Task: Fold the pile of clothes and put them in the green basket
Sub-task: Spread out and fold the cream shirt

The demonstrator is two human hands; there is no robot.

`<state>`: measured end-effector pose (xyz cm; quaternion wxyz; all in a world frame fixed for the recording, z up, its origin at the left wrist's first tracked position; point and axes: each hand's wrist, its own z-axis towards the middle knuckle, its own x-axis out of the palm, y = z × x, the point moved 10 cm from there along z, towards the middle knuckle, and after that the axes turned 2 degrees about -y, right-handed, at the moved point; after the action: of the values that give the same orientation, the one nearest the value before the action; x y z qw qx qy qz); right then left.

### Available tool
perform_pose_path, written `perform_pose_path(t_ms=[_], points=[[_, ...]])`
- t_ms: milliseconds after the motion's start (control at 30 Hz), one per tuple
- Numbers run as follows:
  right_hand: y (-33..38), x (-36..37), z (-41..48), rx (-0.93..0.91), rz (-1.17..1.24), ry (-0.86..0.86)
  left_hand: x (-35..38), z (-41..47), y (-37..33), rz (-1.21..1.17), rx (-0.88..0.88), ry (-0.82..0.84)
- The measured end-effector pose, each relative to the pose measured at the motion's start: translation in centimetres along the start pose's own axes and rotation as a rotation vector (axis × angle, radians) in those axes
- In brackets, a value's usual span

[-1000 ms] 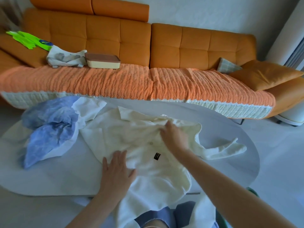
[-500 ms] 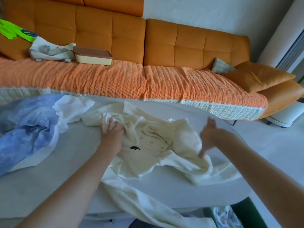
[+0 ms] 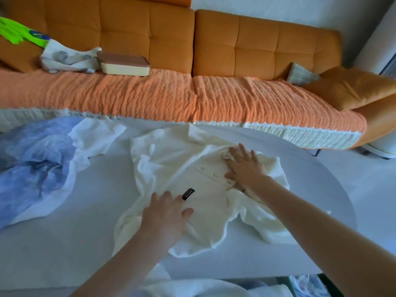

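Observation:
A cream button-front shirt [image 3: 205, 194] with a small black label lies spread and rumpled on the white table [image 3: 70, 239]. My left hand [image 3: 166, 213] rests flat on its lower front, fingers straight. My right hand [image 3: 244, 166] presses flat on the collar and button area. A blue and white garment [image 3: 36, 166] lies bunched at the table's left. Part of the green basket [image 3: 321, 284] shows at the bottom right edge, with patterned cloth inside.
An orange sofa [image 3: 246, 43] with an orange knit throw runs behind the table. On it lie a lidded box [image 3: 124, 65], a grey-white cloth [image 3: 66, 58], a neon green item [image 3: 19, 35] and cushions [image 3: 351, 86]. White fabric [image 3: 214, 289] hangs below the table's near edge.
The shirt has been laid flatter. My left hand moved from the shirt's far left shoulder down to its near front. My right hand came in from the right onto the collar.

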<state>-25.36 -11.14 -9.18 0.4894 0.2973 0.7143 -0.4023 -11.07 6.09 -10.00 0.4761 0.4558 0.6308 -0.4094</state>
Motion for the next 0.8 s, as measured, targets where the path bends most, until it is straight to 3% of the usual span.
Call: perform_pose_path(t_ms=[100, 200, 267, 367, 433, 500, 567, 667, 733, 800], points=[[1.5, -0.6, 1.1, -0.072, 0.084, 0.035, -1.7, -0.5, -4.0, -0.181, 0.252, -0.027], [5.9, -2.3, 1.9, -0.262, 0.184, 0.059, -1.5, -1.2, -6.2, -0.581, 0.294, 0.113], [8.3, -3.4, 2.2, -0.376, 0.199, 0.081, -1.4, -1.0, -7.1, -0.696, 0.331, 0.15], [10.6, -5.5, 1.9, -0.478, 0.333, 0.084, -4.9, 0.8, -3.9, -0.778, 0.226, -0.152], [10.4, -7.8, 0.9, -0.431, 0.568, -0.027, -8.0, 1.9, 0.0, -0.664, 0.086, -0.411], [7.8, -9.6, -1.2, -0.244, 0.802, -0.195, -9.8, 3.7, 2.3, -0.49, 0.07, -0.525], [6.2, -9.3, -5.4, -0.105, 0.761, -0.277, -9.1, 6.4, 1.6, -0.379, 0.22, -0.457], [7.0, -5.5, -12.6, -0.129, 0.636, -0.225, -5.4, 9.1, -1.3, -0.14, 0.357, -0.218], [7.6, -1.5, -15.0, -0.125, 0.556, -0.082, -3.4, 10.0, -0.8, -0.051, 0.276, -0.119], [5.0, 1.6, -14.1, -0.036, 0.465, -0.049, -2.3, 10.0, 1.0, -0.057, 0.148, -0.099]])
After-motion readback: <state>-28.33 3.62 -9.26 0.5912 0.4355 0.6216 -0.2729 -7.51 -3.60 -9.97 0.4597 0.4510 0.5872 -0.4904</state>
